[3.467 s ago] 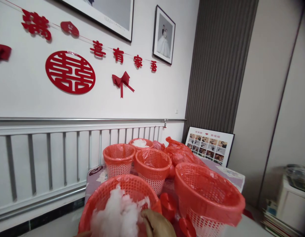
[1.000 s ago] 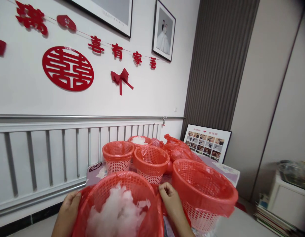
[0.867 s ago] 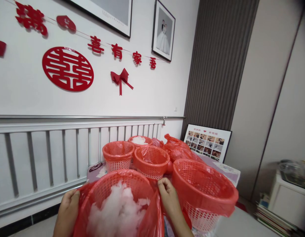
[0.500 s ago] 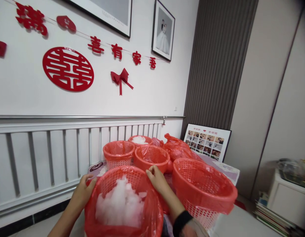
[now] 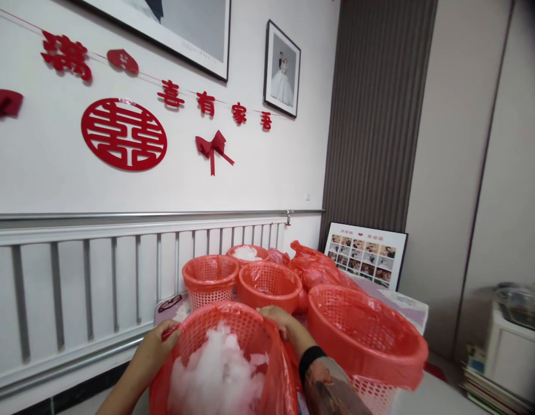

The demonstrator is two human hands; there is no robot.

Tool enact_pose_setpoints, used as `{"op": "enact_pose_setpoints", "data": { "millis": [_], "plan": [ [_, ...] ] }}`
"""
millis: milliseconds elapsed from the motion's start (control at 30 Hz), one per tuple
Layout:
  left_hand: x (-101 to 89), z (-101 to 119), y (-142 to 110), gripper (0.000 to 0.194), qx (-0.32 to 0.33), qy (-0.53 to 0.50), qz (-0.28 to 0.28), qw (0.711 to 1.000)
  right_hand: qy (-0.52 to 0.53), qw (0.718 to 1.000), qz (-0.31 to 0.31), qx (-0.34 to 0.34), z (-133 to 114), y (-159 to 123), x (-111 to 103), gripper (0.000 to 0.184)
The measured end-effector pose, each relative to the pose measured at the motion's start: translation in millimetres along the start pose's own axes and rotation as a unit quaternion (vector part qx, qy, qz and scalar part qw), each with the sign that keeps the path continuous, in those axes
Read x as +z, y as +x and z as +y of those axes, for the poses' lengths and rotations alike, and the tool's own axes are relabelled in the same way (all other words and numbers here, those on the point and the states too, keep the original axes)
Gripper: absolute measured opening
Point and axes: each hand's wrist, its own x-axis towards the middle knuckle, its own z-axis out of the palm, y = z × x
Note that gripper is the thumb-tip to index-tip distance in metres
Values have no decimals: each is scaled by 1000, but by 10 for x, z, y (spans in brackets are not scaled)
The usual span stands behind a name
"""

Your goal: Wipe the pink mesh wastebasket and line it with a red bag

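Note:
Nearest me is a basket lined with a red plastic bag (image 5: 276, 369), holding a heap of fluffy white stuffing (image 5: 219, 369). My left hand (image 5: 161, 346) is closed at the basket's left rim, gripping a fold of the bag. At the far right rim my right hand (image 5: 278, 320) is closed on the bag's edge; its fingertips are partly hidden. Right of that arm stands a larger basket with a red liner (image 5: 366, 323). Two smaller lined baskets, a left one (image 5: 210, 274) and a middle one (image 5: 270, 288), stand just behind.
Farther back are a red basket of white stuffing (image 5: 247, 253) and a bunched red plastic bag (image 5: 319, 268). Glasses (image 5: 169, 304) lie on the table's left edge. A radiator (image 5: 120, 282) runs along the wall; a photo board (image 5: 366, 253) leans behind the table.
The view has tilted up slightly, so things sit lower. My right hand has turned over the far right rim, and the liner's right side now stands up higher beside it.

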Motion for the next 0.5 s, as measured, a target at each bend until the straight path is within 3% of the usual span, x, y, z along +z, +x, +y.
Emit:
{"op": "enact_pose_setpoints", "data": {
  "millis": [100,233,333,500],
  "plan": [
    [-33,34,-35,30,5,2,-9,1000,12,1000,-7,-14,-34,41,30,32],
    [-33,159,-58,28,14,2,-18,1000,21,993,88,-77,-197,153,57,37],
    [5,250,-50,27,14,1,-22,1000,54,976,153,-143,-426,149,88,26],
    [85,213,37,34,-1,5,-8,1000,126,958,151,-210,-848,-79,132,34]
  ]
}}
